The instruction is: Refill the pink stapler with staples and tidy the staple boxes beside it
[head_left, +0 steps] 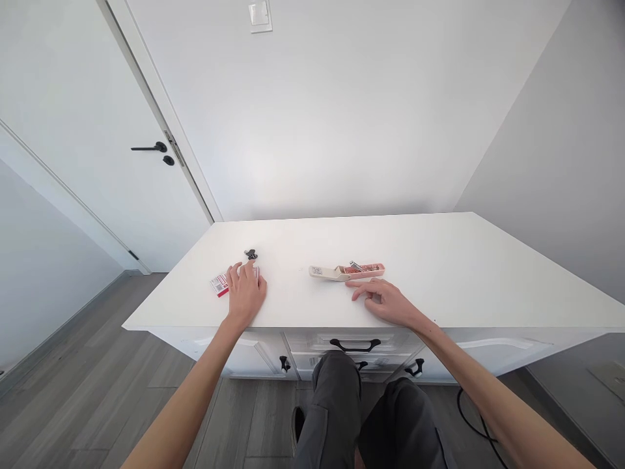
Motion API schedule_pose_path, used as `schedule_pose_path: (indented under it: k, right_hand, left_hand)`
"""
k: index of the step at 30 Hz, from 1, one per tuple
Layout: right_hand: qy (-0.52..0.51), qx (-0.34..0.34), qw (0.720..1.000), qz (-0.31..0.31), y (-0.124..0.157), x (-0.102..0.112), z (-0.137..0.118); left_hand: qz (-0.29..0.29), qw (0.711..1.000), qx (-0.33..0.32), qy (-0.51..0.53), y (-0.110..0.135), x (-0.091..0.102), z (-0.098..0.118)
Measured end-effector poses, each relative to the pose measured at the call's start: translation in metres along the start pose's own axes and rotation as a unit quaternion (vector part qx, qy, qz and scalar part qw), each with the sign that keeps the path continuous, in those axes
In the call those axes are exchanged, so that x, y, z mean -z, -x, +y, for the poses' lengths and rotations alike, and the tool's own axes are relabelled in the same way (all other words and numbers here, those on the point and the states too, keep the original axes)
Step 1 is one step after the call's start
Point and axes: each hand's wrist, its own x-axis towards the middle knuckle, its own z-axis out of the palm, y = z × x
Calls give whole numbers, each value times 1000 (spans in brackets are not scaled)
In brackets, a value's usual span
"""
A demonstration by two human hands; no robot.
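Clock dirs from view ctr. Pale wall (342, 117) is filling 12 o'clock; wht cabinet (424, 247) is standing against it, top spreading from 9 thru 6 to 3. Grey wood-look floor (244, 417) is showing at 7, wht door (97, 78) is standing at 10. Legs in dk grey trousers (334, 404) are poking in nr 6, by cabinet's front.

L hand (245, 292) is resting palm-down at 8, fingers bending & slightly apart; undersides hiding, so can't tell if it's pinching. R hand (383, 299) is reaching in btwn 4 & 5, digits loosely apart, index stretching twd 9.

Pink case (374, 270) is lying open on top, just off ctr twd 4–5, cream lid (322, 272) w/ printed label folding out twd 9. R index tip is sitting just beside hinge end; can't tell if touching.

Red/wht card (221, 285) is lying at 8, part-hidden under L hand. Sm dk object (250, 254) is lying just beyond L fingertips, at their 12; too sm to ID. Silvery metal item (355, 266) is sitting in the case, nr hinge.
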Motion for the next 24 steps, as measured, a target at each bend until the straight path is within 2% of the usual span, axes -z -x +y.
schedule_pose_path:
  k: [4,10,17,24]
  right_hand:
    - [25,-5,1000,-11,-1,-1,-1]
    - [29,-17,999,-6,-2,-1,-4]
    - [18,-20,1000,-5,-1,-3,0]
    - [-15,-15,1000,0,0,-2,-2]
  left_hand:
    - [-34,998,-17,58,-1,3,1]
    - [-137,981,-34,137,0,16,9]
    - [-157,968,-131,144,1,23,15]
    - [-201,949,-171,174,5,31,16]
